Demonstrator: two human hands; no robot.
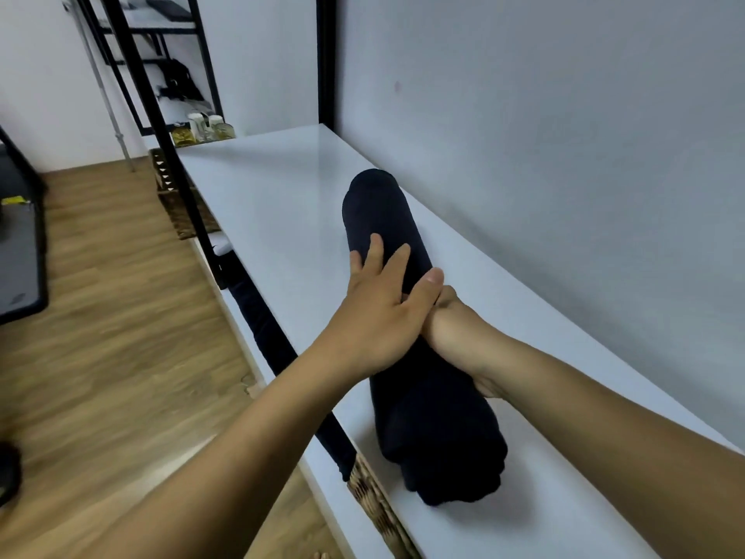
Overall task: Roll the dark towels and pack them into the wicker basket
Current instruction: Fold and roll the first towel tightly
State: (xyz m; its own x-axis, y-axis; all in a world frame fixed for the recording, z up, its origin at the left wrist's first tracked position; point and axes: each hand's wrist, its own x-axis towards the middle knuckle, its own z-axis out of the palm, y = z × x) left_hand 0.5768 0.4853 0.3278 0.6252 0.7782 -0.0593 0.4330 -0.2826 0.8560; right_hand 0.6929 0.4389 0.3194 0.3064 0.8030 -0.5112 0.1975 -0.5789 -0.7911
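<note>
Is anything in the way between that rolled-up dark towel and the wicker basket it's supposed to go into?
Partly. The rolled dark towel lies on the white shelf under both hands, left hand and right hand. The wicker basket sits below the shelf's front edge, behind a black frame bar, so the towel must clear the edge and bar.

A rolled dark towel point(407, 324) is lying on the white shelf point(282, 203). The left hand point(379, 312) is pressing flat on top of it, crossing over the right hand point(463, 336), which is gripping the roll's far side beneath.
</note>
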